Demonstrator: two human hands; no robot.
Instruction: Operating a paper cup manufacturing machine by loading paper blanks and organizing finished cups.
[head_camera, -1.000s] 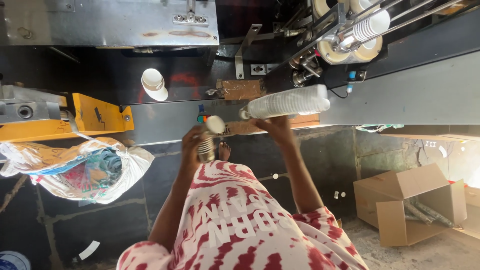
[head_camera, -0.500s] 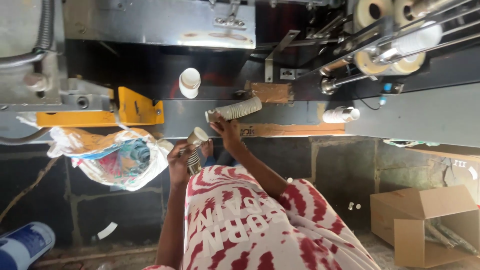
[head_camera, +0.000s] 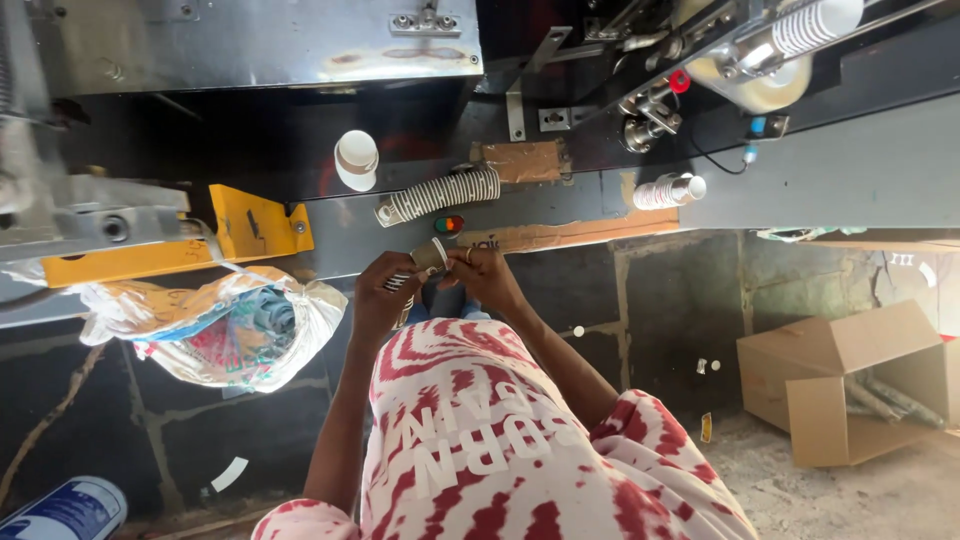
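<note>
Both hands around a half-hidden paper cup stack; grip unclear.

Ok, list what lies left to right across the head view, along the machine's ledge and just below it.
Yellow bracket → crumpled plastic bag → single white cup → left hand → lying stack of paper cups → right hand → short cup stack → open cardboard box.

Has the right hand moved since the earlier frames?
Yes. The right hand has come down off the stack of cups on the machine ledge and now meets the left hand below it.
</note>
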